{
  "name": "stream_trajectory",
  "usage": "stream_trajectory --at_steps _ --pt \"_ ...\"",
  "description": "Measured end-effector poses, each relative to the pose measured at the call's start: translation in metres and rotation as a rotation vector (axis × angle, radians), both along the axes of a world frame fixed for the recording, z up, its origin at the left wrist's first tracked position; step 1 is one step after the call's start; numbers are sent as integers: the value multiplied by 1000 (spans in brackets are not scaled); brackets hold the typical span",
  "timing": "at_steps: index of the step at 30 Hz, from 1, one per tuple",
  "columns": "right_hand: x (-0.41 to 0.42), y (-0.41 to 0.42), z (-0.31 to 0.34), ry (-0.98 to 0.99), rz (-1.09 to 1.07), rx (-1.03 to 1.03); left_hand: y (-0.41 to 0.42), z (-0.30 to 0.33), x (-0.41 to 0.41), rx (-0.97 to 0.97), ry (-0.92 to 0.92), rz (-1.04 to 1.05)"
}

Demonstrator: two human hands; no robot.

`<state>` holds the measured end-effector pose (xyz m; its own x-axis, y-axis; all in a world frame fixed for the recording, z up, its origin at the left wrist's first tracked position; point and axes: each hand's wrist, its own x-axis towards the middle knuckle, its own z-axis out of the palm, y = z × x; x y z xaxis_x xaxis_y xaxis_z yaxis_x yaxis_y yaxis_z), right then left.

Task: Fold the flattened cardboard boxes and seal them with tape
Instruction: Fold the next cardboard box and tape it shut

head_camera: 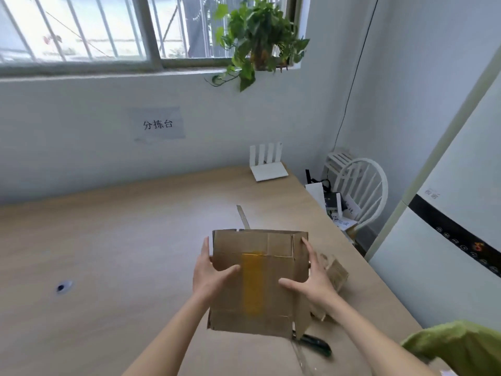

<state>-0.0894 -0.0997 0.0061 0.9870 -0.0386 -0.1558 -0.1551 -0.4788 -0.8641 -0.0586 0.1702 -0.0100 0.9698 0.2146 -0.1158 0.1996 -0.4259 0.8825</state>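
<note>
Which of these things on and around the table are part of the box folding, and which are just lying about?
Part of the job: cardboard box, yellow tape strip, left hand, right hand, dark-handled tool, cardboard piece.

Lying about: white router, potted plant, white chair, wall sign.

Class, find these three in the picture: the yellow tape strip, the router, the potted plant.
yellow tape strip (253, 283): head view, middle of strip.
router (268, 172): head view, white base.
potted plant (257, 31): head view, leaves.
</note>
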Motion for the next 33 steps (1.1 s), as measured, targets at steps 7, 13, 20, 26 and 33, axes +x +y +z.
stream_trajectory --at_steps 7,13,20,26,33 --pt "-50 45 -13 15 163 60 52 -22 -87 -207 -33 82" --pt "-76 49 -35 63 287 93 55 -50 -131 -274 -38 162" --pt "-92 27 -76 155 371 70 16 -95 -169 -264 4 190" --pt "-105 10 -103 168 396 -63 0 -123 -194 -12 22 43" --pt "-97 4 -112 194 350 -18 -3 -106 -184 -37 134 29"
